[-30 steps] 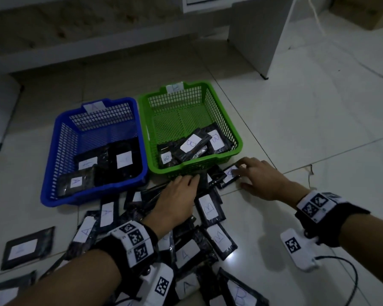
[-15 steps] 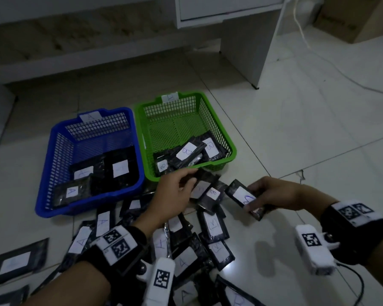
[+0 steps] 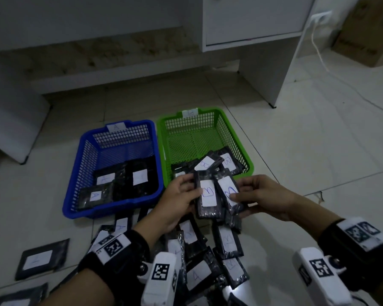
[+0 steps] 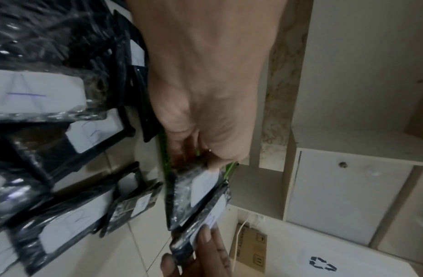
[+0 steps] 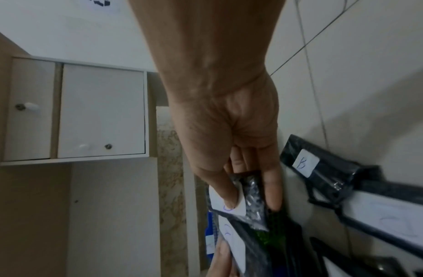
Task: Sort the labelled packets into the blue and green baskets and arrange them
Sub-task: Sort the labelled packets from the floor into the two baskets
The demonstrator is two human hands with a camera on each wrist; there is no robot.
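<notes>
In the head view my left hand (image 3: 186, 189) grips a black packet (image 3: 208, 196) with a white label marked B. My right hand (image 3: 252, 195) pinches a second B packet (image 3: 228, 191), which overlaps the first. Both are held above the floor, just in front of the green basket (image 3: 249, 166). That basket holds B packets (image 3: 205, 164). The blue basket (image 3: 111, 212) to its left holds A packets (image 3: 95, 196). In the left wrist view my left hand (image 4: 205, 150) holds its packet (image 4: 196, 191). My right hand (image 5: 248, 187) pinches its packet (image 5: 250, 198) in the right wrist view.
A pile of labelled black packets (image 3: 208, 250) lies on the tiled floor under my wrists, with loose packets (image 3: 42, 258) at the left. A white cabinet (image 3: 252, 21) stands behind the baskets. A white cable (image 3: 323, 60) runs across the floor at the right, near a cardboard box (image 3: 363, 36).
Both hands have lifted off the floor with a packet each and come together in front of the green basket. The head view has tilted up.
</notes>
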